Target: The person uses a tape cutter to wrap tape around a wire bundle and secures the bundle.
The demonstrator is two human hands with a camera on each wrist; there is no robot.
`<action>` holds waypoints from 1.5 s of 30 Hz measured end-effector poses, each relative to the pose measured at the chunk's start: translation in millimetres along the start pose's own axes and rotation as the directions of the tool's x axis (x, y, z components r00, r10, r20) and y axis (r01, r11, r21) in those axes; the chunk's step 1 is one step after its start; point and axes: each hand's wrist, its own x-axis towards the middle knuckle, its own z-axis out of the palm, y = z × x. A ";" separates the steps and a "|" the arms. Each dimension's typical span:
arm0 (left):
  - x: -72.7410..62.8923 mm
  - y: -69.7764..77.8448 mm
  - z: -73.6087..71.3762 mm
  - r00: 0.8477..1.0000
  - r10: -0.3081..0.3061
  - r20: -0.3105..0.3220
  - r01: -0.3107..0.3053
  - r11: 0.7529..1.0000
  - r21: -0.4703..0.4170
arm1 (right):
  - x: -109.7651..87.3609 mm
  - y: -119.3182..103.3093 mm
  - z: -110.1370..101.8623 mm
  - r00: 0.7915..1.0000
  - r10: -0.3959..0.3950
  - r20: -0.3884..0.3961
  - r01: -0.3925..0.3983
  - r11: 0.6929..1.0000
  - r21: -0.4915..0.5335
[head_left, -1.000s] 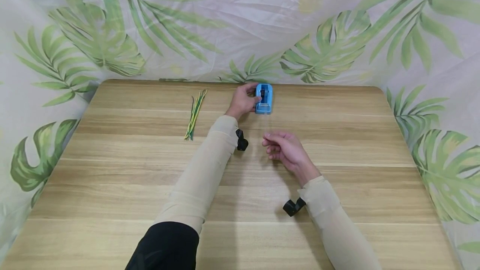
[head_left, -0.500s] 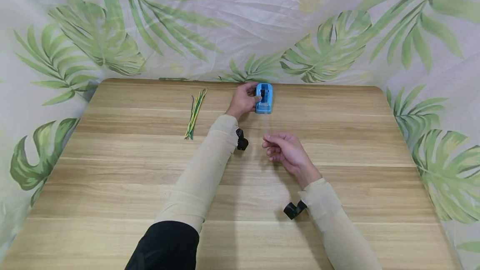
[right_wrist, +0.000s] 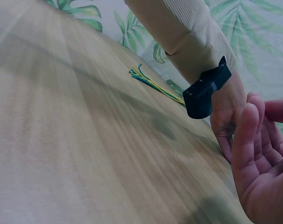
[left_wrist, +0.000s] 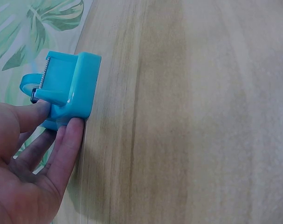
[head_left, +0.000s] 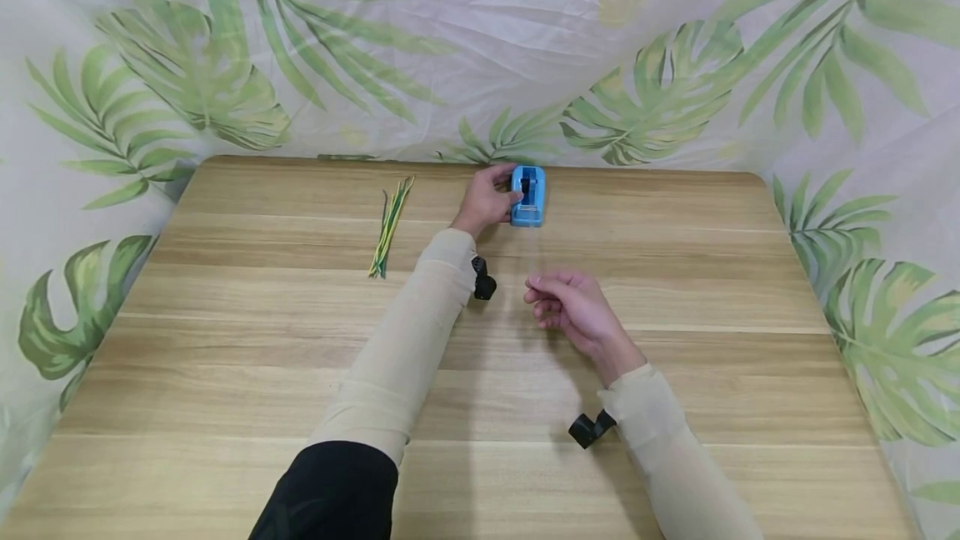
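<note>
A blue tape dispenser [head_left: 528, 200] stands at the far edge of the table, its cutting teeth showing in the left wrist view. My left hand [head_left: 483, 198] grips its left side, thumb on top and fingers along the lower side. Nearer to me, my right hand [head_left: 576, 307] pinches the end of a thin clear strip of tape [head_left: 534, 250] between thumb and forefinger. That strip stretches from the front of the dispenser and is barely visible. In the right wrist view, the right hand's fingers [right_wrist: 246, 144] are curled in front of the left hand.
A loose bundle of green and yellow twist ties [head_left: 390, 230] lies on the wooden table [head_left: 262, 340], left of the left forearm. A leaf-print cloth [head_left: 495, 40] hangs behind the far edge. Black wrist cameras [head_left: 485, 283] jut from both sleeves.
My right hand and wrist have shifted very slightly toward me, still pinching the tape. The left hand keeps its grip on the dispenser, which stays in place.
</note>
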 end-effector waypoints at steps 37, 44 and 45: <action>-2.3 2.1 -0.6 1.000 -0.010 0.006 0.010 1.000 -0.007 | -26.7 -4.1 -0.1 0.998 -0.061 0.034 0.061 0.998 -0.022; -1.7 0.5 0.3 1.000 -0.017 0.003 0.017 1.000 -0.012 | -25.3 -0.9 0.7 0.998 -0.058 0.038 0.058 0.998 -0.011; -1.8 0.3 0.5 1.000 -0.018 0.002 0.018 1.000 -0.013 | -25.1 -0.3 0.6 0.998 -0.057 0.038 0.057 0.998 -0.009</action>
